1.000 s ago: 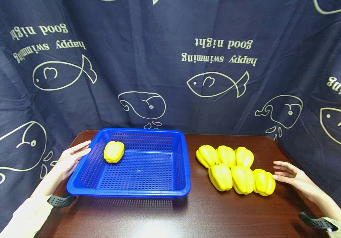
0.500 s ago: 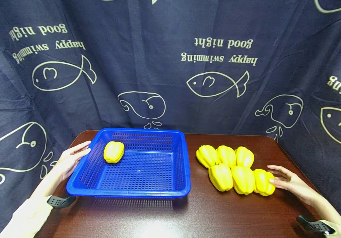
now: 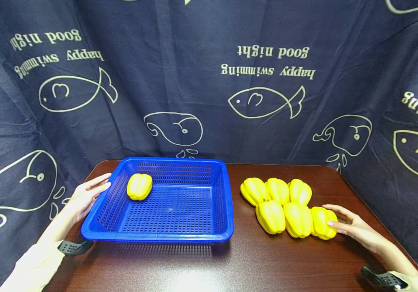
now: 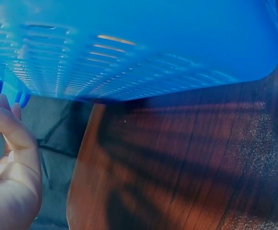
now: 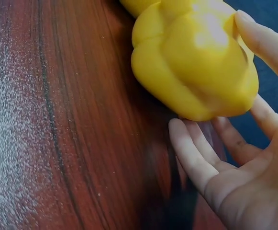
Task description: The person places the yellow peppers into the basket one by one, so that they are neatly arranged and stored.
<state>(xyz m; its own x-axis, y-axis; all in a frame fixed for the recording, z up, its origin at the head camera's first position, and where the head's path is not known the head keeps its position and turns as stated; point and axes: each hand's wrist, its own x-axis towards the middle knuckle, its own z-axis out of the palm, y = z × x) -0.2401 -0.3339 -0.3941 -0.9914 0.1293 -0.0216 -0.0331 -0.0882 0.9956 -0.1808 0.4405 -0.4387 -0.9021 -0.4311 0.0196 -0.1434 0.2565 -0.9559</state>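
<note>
My left hand (image 3: 84, 199) grips the left rim of a blue plastic basket (image 3: 157, 236) with slotted walls. Its curled fingers show at the left of the left wrist view, beside the slotted wall. One yellow bell pepper (image 3: 139, 186) lies inside, near the basket's left wall. At the right, my right hand (image 3: 356, 230) pinches the rightmost yellow bell pepper (image 3: 320, 222) of the front row. In the right wrist view the thumb (image 5: 265, 45) presses that pepper's side, and the other fingers curl beneath and behind it. The pepper rests on the table.
Several more yellow bell peppers sit close together in two rows, including a front middle one (image 3: 298, 220) and a back left one (image 3: 254, 191). The brown wooden table (image 3: 267, 263) ends at a dark blue printed curtain (image 3: 209, 81) behind.
My right hand has moved left and closed its thumb and fingers around the rightmost bell pepper. The left hand, the basket and the peppers stay where they were.
</note>
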